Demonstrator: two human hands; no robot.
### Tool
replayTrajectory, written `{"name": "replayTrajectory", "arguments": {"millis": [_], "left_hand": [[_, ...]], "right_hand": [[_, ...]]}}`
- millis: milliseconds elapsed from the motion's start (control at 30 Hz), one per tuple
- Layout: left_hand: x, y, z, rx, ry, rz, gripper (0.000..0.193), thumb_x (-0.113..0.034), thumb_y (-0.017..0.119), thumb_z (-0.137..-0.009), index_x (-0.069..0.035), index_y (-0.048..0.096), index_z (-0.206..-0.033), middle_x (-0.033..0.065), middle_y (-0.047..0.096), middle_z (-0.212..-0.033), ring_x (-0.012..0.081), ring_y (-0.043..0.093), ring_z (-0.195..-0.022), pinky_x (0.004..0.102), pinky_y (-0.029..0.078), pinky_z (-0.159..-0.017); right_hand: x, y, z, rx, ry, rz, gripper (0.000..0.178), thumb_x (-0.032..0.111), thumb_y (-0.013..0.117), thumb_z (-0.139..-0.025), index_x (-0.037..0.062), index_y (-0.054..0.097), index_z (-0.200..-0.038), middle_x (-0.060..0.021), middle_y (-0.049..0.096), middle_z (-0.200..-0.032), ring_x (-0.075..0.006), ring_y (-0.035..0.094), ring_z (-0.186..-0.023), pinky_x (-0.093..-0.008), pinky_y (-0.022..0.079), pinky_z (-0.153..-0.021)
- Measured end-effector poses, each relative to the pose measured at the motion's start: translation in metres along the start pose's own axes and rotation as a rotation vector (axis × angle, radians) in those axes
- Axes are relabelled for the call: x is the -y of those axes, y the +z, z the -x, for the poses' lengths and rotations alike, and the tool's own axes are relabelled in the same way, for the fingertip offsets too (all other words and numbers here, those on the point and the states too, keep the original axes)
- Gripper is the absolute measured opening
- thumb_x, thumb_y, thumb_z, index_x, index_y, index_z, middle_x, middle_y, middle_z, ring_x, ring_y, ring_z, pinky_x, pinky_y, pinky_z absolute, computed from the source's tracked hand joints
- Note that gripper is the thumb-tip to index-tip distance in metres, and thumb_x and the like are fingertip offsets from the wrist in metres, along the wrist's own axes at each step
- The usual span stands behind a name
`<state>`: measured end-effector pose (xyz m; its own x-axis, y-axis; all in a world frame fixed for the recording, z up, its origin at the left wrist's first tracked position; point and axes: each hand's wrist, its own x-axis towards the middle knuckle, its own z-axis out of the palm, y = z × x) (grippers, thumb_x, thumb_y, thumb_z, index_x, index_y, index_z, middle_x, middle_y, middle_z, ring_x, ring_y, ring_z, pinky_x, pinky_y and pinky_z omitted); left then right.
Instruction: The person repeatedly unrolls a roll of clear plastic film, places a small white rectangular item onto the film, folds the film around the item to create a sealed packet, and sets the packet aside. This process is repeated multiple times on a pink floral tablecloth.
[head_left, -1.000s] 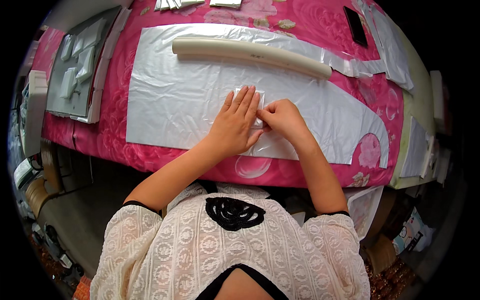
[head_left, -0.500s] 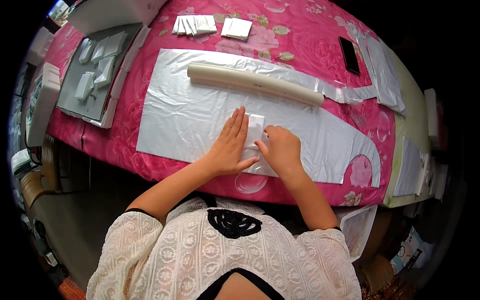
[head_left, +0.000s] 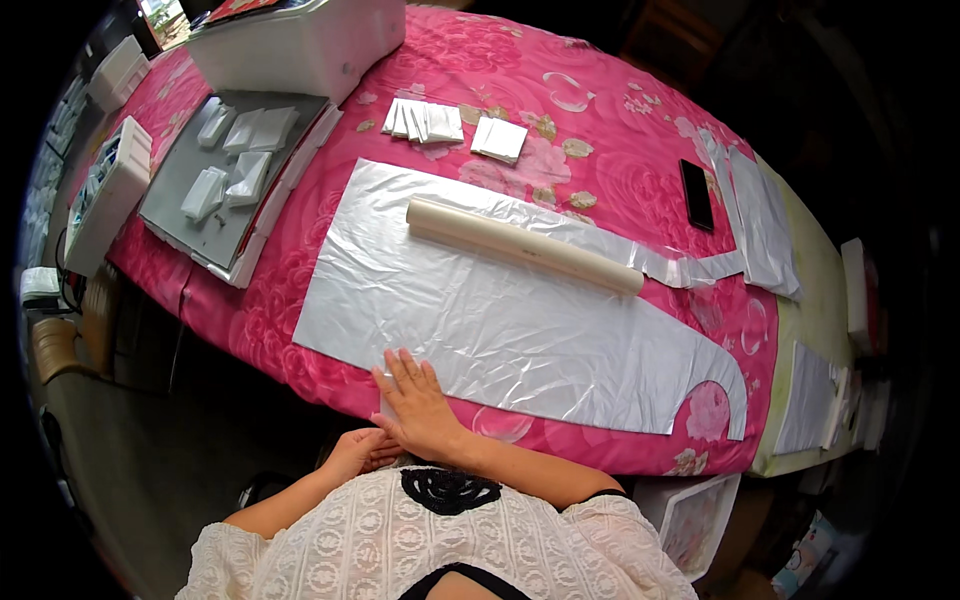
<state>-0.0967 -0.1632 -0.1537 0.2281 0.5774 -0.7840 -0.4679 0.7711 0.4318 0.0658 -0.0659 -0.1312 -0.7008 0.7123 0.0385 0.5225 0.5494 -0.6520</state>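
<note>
A thin white plastic apron [head_left: 450, 340] lies spread on the table, with a pale tube [head_left: 525, 245] across its upper part. At the apron's near left edge, by the table's front, my right hand [head_left: 418, 408] is open, fingers spread and pointing away from me. A small white bit of something shows beside its thumb. Just below, in front of my body, my left hand [head_left: 358, 453] has its fingers bent together, their tips partly covered by my right hand. What they hold, if anything, is hidden.
Flat folded white packets [head_left: 425, 121] lie beyond the apron. More packets [head_left: 247, 180] rest on a grey board [head_left: 165, 190] at left, near a white foam box [head_left: 300, 50]. A black phone [head_left: 696, 195] and another plastic sheet [head_left: 768, 230] are at right.
Both hands have moved from the apron's middle toward me and left, to the table's front edge. The small folded white piece has left the apron's middle. The view has shifted.
</note>
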Motion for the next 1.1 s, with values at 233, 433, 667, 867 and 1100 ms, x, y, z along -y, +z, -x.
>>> {"name": "replayTrajectory", "arguments": {"millis": [233, 433, 667, 867, 1100], "left_hand": [[-0.068, 0.042, 0.025, -0.173, 0.491, -1.089, 0.014, -0.010, 0.066, -0.075, 0.002, 0.067, -0.084, 0.0083, 0.068, -0.075, 0.0176, 0.062, -0.060, 0.0260, 0.048, -0.060], [-0.106, 0.056, 0.019, -0.177, 0.966, -1.135, 0.033, -0.002, 0.067, -0.073, -0.003, 0.063, -0.106, 0.0122, 0.066, -0.099, 0.0212, 0.064, -0.090, 0.0307, 0.050, -0.078], [-0.104, 0.067, 0.007, -0.062, 0.865, -1.022, 0.030, -0.004, 0.067, -0.075, 0.000, 0.063, -0.105, 0.0143, 0.066, -0.100, 0.0249, 0.064, -0.092, 0.0310, 0.050, -0.082], [-0.105, 0.061, 0.004, -0.084, 0.892, -1.087, 0.030, -0.003, 0.066, -0.075, -0.001, 0.063, -0.105, 0.0144, 0.066, -0.101, 0.0251, 0.064, -0.091, 0.0312, 0.050, -0.080], [-0.108, 0.072, -0.004, 0.026, 0.975, -1.133, 0.032, -0.003, 0.066, -0.075, -0.003, 0.062, -0.106, 0.0141, 0.066, -0.100, 0.0274, 0.064, -0.091, 0.0330, 0.051, -0.079]], "right_hand": [[-0.006, -0.048, -0.020, 0.181, -0.336, 0.062, 0.020, 0.018, 0.061, -0.079, 0.0061, 0.063, -0.095, -0.0159, 0.044, -0.132, -0.0338, 0.026, -0.134, -0.0512, 0.016, -0.109], [-0.086, -0.150, -0.087, -0.287, -0.066, -0.203, 0.011, 0.009, 0.073, -0.074, 0.0073, 0.065, -0.082, -0.0052, 0.059, -0.088, -0.0199, 0.055, -0.085, -0.0315, 0.044, -0.077], [-0.233, -0.218, -0.207, -0.775, 0.628, -0.541, 0.026, 0.021, 0.067, -0.080, 0.0016, 0.066, -0.097, -0.0074, 0.067, -0.090, -0.0142, 0.062, -0.083, -0.0292, 0.048, -0.071], [-0.223, -0.217, -0.200, -0.653, 0.795, 0.116, 0.045, 0.041, 0.066, -0.076, 0.0029, 0.064, -0.101, -0.0137, 0.067, -0.097, -0.0306, 0.063, -0.094, -0.0423, 0.047, -0.083], [-0.184, -0.219, -0.048, -0.218, 0.510, -0.032, 0.048, 0.037, 0.065, -0.079, 0.0031, 0.063, -0.112, -0.0158, 0.062, -0.110, -0.0314, 0.055, -0.103, -0.0393, 0.045, -0.084]]}}
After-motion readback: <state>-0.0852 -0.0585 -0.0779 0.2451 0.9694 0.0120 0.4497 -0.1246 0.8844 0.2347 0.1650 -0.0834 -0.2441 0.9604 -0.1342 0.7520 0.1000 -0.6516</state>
